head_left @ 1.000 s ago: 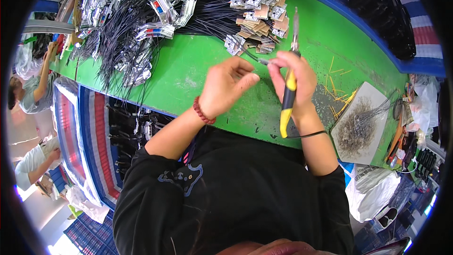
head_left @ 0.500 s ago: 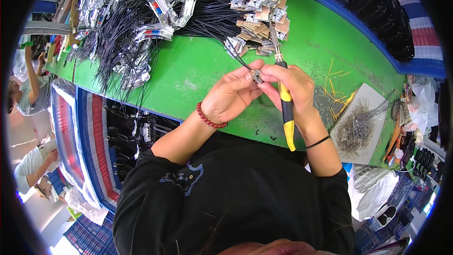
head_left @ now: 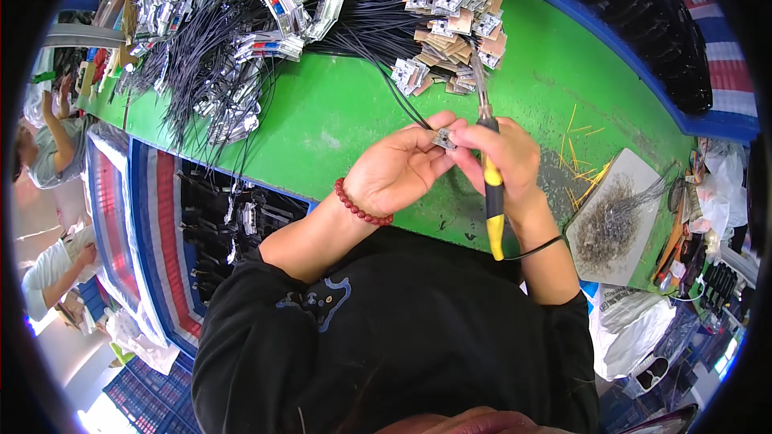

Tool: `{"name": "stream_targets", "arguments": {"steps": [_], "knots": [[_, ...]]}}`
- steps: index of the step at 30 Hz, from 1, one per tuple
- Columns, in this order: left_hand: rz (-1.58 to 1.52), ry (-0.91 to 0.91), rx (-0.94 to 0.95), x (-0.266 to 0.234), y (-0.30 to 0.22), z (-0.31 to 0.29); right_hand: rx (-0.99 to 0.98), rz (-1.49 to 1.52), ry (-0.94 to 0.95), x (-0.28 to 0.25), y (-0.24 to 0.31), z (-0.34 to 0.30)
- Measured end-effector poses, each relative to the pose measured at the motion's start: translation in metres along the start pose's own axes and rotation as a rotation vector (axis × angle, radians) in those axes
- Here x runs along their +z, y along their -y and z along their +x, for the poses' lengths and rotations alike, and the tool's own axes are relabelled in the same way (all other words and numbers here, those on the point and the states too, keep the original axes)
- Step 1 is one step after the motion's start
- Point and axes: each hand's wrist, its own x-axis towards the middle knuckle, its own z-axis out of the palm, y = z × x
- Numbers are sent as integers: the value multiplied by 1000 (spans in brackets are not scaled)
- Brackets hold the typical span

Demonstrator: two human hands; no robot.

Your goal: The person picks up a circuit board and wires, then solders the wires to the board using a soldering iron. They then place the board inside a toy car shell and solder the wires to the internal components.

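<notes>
Circuit board [head_left: 444, 140], pinched in fingers [head_left: 474, 137], soldering iron [head_left: 493, 181]

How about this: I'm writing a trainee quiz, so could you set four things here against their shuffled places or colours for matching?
1. soldering iron
2. bead bracelet
3. small part
4. pale slab

A. at the fingertips of the left hand and right hand
B. bearing dark scraps on the green bench
C. partly yellow and black
D. dark red

Pairs: 1-C, 2-D, 3-A, 4-B
</notes>
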Motion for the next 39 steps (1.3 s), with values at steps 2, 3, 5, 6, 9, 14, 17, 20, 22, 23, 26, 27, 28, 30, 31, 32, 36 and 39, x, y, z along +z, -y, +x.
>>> {"name": "stream_targets", "arguments": {"steps": [2, 3, 5, 6, 9, 14, 17, 20, 22, 23, 26, 27, 28, 30, 31, 32, 36, 39], "knots": [[56, 65, 68, 0, 0, 1, 171, 81, 45, -5, 3, 3], [56, 62, 68, 0, 0, 1, 150, 96, 15, -7, 5, 4], [87, 166, 108, 1, 1, 1, 178, 63, 51, -10, 7, 7], [47, 193, 92, 1, 2, 1, 181, 63, 54, -8, 9, 9], [133, 192, 151, 0, 4, 1, 305, 268, -54, -5, 12, 12], [145, 151, 177, -7, 2, 3, 326, 273, 36, -5, 10, 15], [352, 100, 138, -8, -3, -1, 347, 346, 166, -12, 3, 14], [385, 42, 139, -2, -10, -3, 345, 253, -92, -11, -2, 11], [366, 15, 165, 2, -12, 2, 473, 250, -419, -11, -5, 9], [329, -53, 181, 4, -11, 7, 501, 252, -496, -14, -6, 8], [285, -114, 96, 5, -1, 19, 464, 285, -643, -35, -7, 0], [274, -118, -27, 6, 4, 20, 484, 238, -682, -47, -5, -6], [250, -87, -157, 7, 9, 22, 412, 195, -686, -62, -3, -13], [286, -137, -207, 11, 18, 19, 292, 97, -703, -92, 3, -28], [380, -38, -228, 15, 20, 15, 239, 63, -676, -105, 8, -36], [501, 26, -246, 20, 22, 11, 189, 35, -661, -118, 15, -43], [1619, 350, 1155, 49, 30, -10, 65, 159, -593, -138, 68, -64], [2074, 644, 1408, 72, 30, -3, 148, 113, -476, -145, 106, -73]]}}
